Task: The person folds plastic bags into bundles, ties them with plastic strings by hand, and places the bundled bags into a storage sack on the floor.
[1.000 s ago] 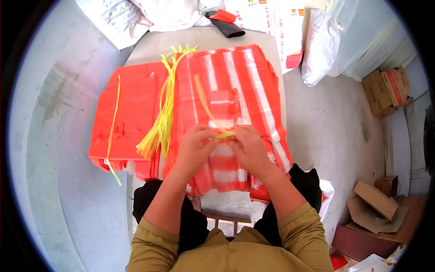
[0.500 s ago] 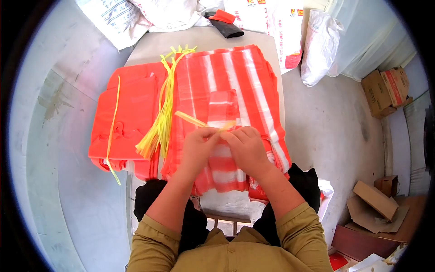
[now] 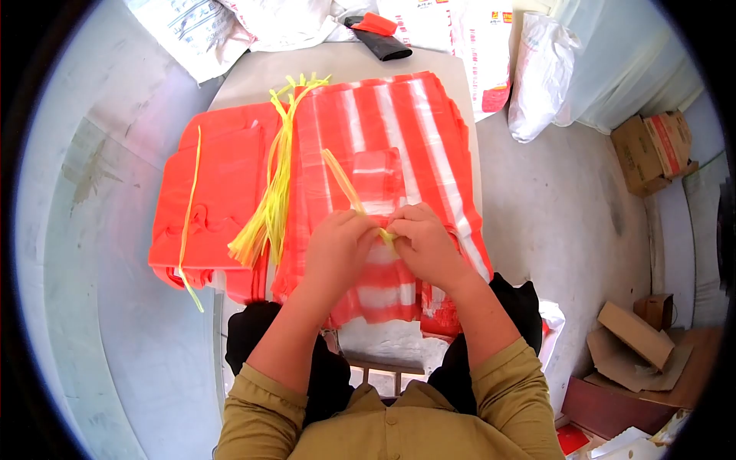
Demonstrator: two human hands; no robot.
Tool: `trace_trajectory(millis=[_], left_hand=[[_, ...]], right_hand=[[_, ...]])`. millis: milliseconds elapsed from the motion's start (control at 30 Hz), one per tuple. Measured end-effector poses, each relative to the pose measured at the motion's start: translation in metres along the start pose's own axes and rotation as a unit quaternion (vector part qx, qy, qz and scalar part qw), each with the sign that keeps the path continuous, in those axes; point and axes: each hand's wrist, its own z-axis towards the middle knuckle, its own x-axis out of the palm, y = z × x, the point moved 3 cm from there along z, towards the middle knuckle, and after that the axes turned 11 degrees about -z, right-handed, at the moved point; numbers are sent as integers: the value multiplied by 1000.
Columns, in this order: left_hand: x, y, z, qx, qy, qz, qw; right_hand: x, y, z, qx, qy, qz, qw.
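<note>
Over a folded bundle of red-and-white striped plastic bags (image 3: 377, 295), both hands pinch a yellow plastic tie strip (image 3: 343, 178). My left hand (image 3: 343, 247) is closed on it, and its free end sticks up toward the far side. Close beside it, my right hand (image 3: 426, 244) grips the strip's other part, with a short yellow piece showing between the hands. Under the bundle lies a wide stack of striped bags (image 3: 441, 153). Whether the strip is knotted around the bundle is hidden by my fingers.
Left of the stack lies a bunch of yellow strips (image 3: 277, 192). Beside it sit folded red bags (image 3: 222, 172) with a single strip (image 3: 189, 218) across them. White sacks (image 3: 481, 54) and a black-and-red item (image 3: 381, 44) are at the back. Cardboard boxes (image 3: 652, 157) stand right.
My hands have moved slightly down and twisted. The strip's free end has swung from pointing left to pointing upward, and the end by my right hand now points down.
</note>
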Motion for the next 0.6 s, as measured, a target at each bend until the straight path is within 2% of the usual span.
trace_trajectory(millis=[67,167,233,367,467,567,600], left_hand=[[0,2,0,-9,3,-9,1000],[0,5,0,-22,-3,-34,999],[-1,7,-2,-42,-25,-60,997],[-4,16,-4,-58,-32,4,998],[-4,21,-5,-46,-34,56,997],[-3,27,-5,-33,-32,113,993],[-3,29,-6,-28,-27,124,991]], right_hand=[[-5,4,2,19,19,-4,1000],[-7,8,2,3,17,-89,996],[-6,8,1,12,-37,-83,996],[-7,4,-1,28,-103,-72,992],[-10,-3,-6,32,-109,-146,983],[-12,-14,-11,45,-45,-205,977],[-12,-15,-11,69,-45,-184,979]])
